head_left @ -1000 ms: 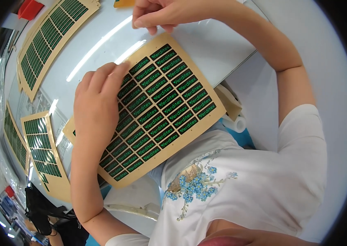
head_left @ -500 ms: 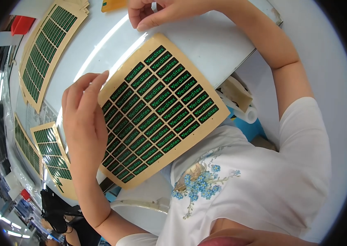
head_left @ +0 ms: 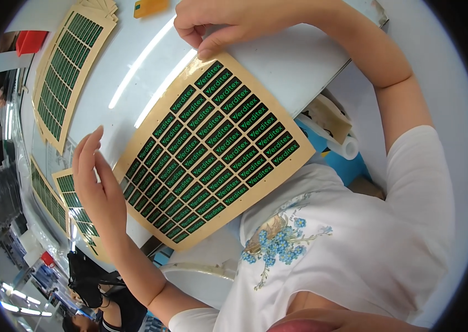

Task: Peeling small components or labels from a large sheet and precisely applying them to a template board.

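Observation:
A tan label sheet (head_left: pixel 201 144) with rows of black rectangular labels in green print lies at the near edge of the white table, partly overhanging it. At its far corner, my right hand (head_left: pixel 217 27) is closed, thumb and fingers pinching the sheet where it shines and bends a little. My left hand (head_left: pixel 98 182) is raised beside the sheet's left edge, fingers stretched out and apart, with nothing in them. Its wrist and palm are close to the sheet's left corner; whether they touch it I cannot tell.
A stack of similar label sheets (head_left: pixel 68 77) sits at the far left, with more sheets (head_left: pixel 76 205) beyond my left hand. An orange-yellow card (head_left: pixel 151 6) lies at the back. A white roll (head_left: pixel 347 148) is beside the table edge. Another person (head_left: pixel 115 312) is at lower left.
My right hand has come down onto the sheet's far corner and taken hold of it. My left hand has moved left, off the sheet's edge, and its fingers have straightened.

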The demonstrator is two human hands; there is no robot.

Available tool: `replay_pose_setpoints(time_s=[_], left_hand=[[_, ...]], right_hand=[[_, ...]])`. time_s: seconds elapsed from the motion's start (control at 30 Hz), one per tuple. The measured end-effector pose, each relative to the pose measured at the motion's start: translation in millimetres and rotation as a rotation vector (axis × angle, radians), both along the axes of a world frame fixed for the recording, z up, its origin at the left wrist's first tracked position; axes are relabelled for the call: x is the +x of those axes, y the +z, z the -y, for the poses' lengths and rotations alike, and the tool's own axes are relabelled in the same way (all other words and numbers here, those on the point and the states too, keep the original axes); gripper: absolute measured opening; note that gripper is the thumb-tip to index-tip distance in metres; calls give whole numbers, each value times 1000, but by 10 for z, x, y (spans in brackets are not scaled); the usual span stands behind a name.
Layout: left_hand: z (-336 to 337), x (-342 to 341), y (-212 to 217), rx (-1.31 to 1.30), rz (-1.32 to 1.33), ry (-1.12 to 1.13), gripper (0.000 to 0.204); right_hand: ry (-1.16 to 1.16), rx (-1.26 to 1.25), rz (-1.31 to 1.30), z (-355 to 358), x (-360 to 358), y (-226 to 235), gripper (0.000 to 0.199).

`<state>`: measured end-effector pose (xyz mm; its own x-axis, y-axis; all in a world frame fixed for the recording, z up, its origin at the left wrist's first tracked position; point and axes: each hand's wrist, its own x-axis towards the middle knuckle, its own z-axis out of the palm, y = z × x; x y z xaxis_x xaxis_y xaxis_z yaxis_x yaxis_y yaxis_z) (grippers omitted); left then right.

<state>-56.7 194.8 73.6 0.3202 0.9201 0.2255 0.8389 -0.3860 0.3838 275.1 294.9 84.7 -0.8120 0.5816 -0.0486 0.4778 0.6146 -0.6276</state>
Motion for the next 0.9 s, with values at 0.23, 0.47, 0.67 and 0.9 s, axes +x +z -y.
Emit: replay_pose_setpoints(time_s=[0.23,0.47,0.67,0.9], left_hand=[[75,-331,-265,-24,202,189,28],[106,-260,-300,10,161,320,24],[136,-214,-267,91,-110,252,29],[137,-228,-259,55,-1,362,39]], right_hand=[[-2,-73,-2,68,-47,33,21],[59,-18,-19,52,-61,-26,22],[32,-46,-16,62,-94,-15,19],[32,14,-29,38,-95,-110,17]])
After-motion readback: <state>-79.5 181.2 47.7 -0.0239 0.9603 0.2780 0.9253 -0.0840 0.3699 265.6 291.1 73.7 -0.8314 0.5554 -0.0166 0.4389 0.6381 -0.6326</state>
